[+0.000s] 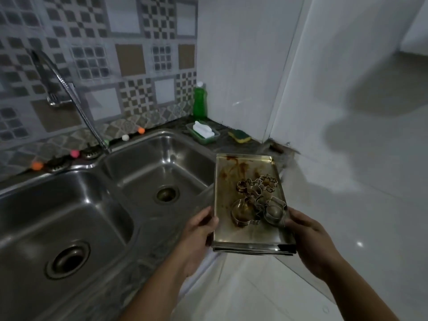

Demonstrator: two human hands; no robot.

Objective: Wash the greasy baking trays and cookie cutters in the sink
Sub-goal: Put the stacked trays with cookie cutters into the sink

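Stack of greasy rectangular steel baking trays [231, 200] held beside double steel sink [143, 163] | loose metal cookie cutters [257, 202] carried on top | left grip [199, 230], right grip [305, 235] clamped on side rims | stiff, slippery; probably 3 trays, edges blurred | kept level advised.

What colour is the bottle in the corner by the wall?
Green bottle with a white cap, seen in the head view.

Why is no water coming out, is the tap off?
Off, it seems: no stream shows below the tap, and both sink basins look empty.
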